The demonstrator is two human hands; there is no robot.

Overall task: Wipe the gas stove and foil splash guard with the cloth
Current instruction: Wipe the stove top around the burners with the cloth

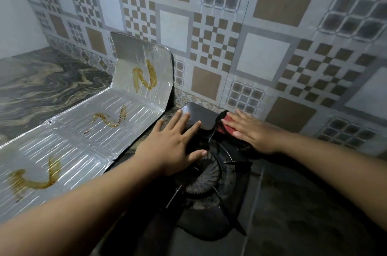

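Pressing the cloth [227, 124] flat on the stove [201, 115] at centre frame, right hand [254, 132] wipes, left hand [176, 140] splayed; stained foil guard [83, 128] likely comes next.

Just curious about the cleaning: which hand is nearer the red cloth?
The right hand: it lies flat on the red cloth at the stove's back edge. The left hand rests apart, leftward on the stove.
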